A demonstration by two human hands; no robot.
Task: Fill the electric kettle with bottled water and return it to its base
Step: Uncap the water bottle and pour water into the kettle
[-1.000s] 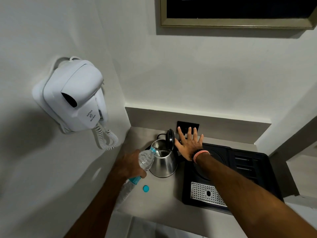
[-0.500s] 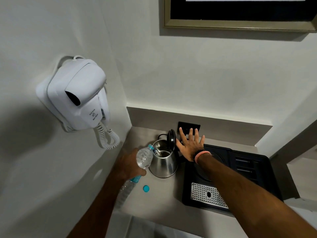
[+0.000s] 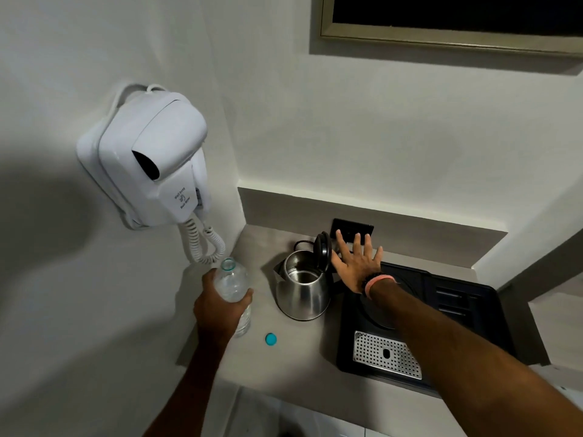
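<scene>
Kettle (image 3: pixel 302 287): steel, lid up, on the table left of its black base (image 3: pixel 385 307); heavier once filled, so lift by the rear handle.
Bottle (image 3: pixel 234 290): thin, crushable, uncapped, upright left of the kettle.
Left hand (image 3: pixel 217 305): grip wrapped on the bottle.
Right hand (image 3: pixel 356 261): fingers spread, beside the lid.

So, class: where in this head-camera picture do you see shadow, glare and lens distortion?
Head view: a broad soft shadow darkens the left wall; highlights gleam on the steel kettle; the wide-angle lens tilts the picture frame and bends the wall corner.
</scene>
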